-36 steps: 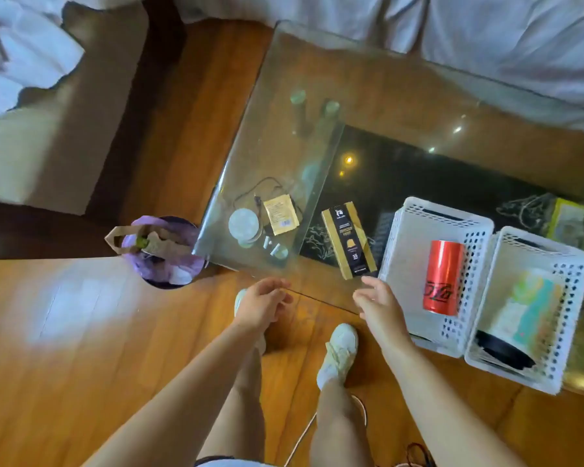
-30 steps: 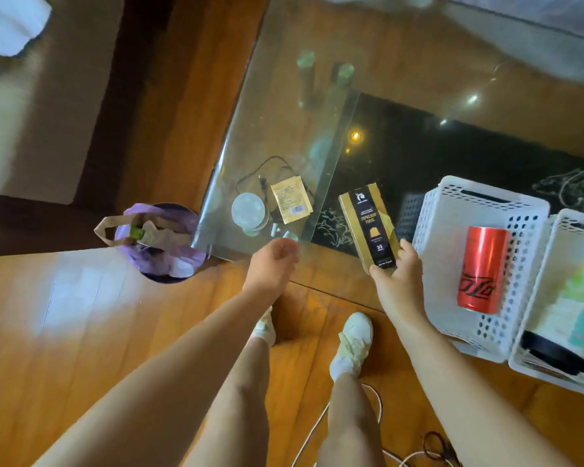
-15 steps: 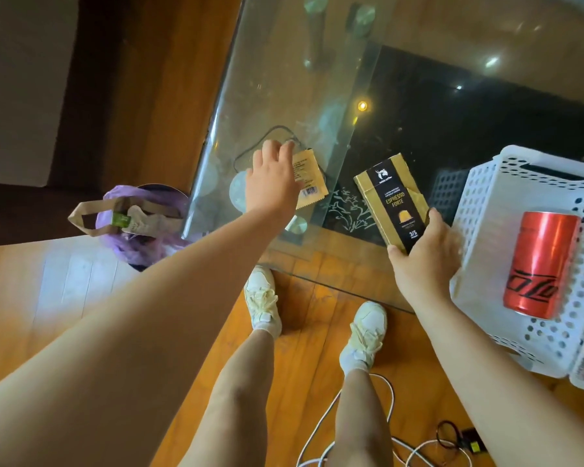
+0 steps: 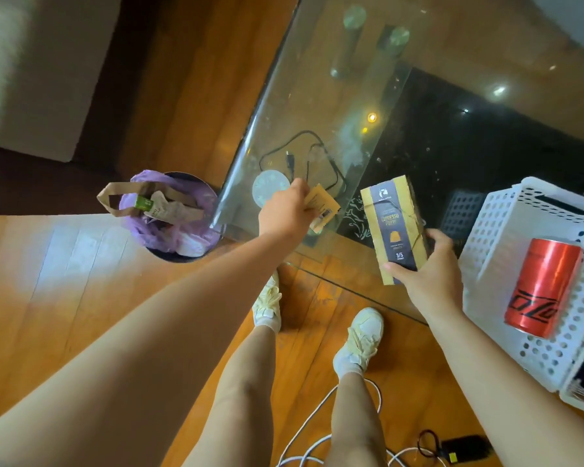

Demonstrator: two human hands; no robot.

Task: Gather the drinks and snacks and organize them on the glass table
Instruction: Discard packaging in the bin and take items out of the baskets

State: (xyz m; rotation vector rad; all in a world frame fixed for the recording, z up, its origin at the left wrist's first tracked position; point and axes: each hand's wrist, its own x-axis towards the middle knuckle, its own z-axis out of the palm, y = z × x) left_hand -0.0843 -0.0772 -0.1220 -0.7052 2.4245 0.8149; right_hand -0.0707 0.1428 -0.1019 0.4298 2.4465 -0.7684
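Glass forms the table [image 4: 304, 106], above which both hands are held. A gold-and-black box [image 4: 394, 227] is gripped at its near end by the right hand [image 4: 427, 281], the box running toward 11 o'clock from the palm, above the table's near edge. A yellow sachet [image 4: 322, 207] is pinched by the left hand [image 4: 285, 214], showing at 3 o'clock of the knuckles. A red can [image 4: 541, 286] lies in the white basket [image 4: 496, 237] at 3 o'clock of the right hand.

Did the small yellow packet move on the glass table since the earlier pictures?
Yes. The left hand now pinches the yellow packet, which has shifted off its earlier spot beside the round white disc, toward the table's near edge.
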